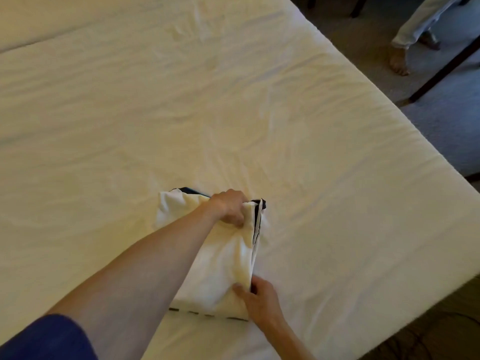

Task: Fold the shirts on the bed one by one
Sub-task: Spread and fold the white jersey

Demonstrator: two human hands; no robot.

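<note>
Slippage is the main risk here: the white shirt (220, 258), lying on the bed (233, 113) near its front edge, is gathered into a narrow bundle of several layers, and both hands pinch only its right-hand edge. The left hand (230, 207) has its grip clenched on the far corner, beside the dark trim; the right hand (257, 298) grasps the near corner. If either corner is lifted faster than the other, the inner layers could slide out and the fold open up. Most of the shirt's left side is covered by the left forearm, the fingertips are buried in the cloth, and its collar and sleeves cannot be made out. No other shirts show in view.
</note>
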